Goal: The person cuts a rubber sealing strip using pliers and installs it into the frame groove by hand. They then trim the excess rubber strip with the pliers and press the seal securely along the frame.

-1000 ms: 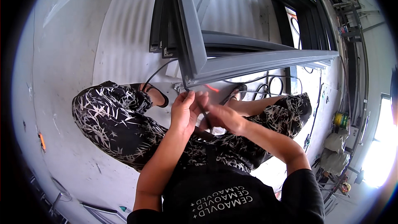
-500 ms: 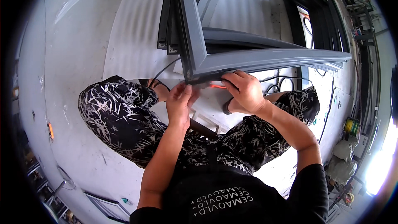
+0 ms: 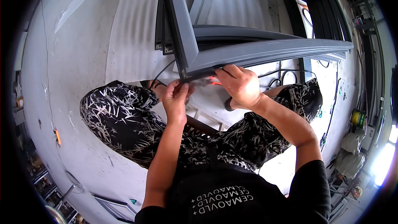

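Observation:
A stack of dark grey metal window frames [image 3: 248, 52] stands before me, its near-left corner pointing at my hands. Along the near edge of the top frame runs a thin black strip [image 3: 203, 75], by its look a rubber seal. My left hand [image 3: 175, 99] pinches the strip at the frame's corner, thumb uppermost. Farther right on the same edge, my right hand [image 3: 241, 86] is closed with its fingertips pressing the strip to the frame. Its palm side is hidden. Between the hands and lower down shows a red-orange tool handle [image 3: 215, 80], partly covered.
Black cables [image 3: 286, 74] coil on the floor beyond my right knee. An orange-handled tool [image 3: 57, 137] lies on the floor at left, and a small framed panel [image 3: 114, 208] at lower left. A green-yellow spool [image 3: 357, 118] and grey bags [image 3: 350, 151] line the right side.
The view has shifted slightly, so the frames sit a little higher and farther left. My right hand has moved slightly left along the edge; my left hand stays at the corner.

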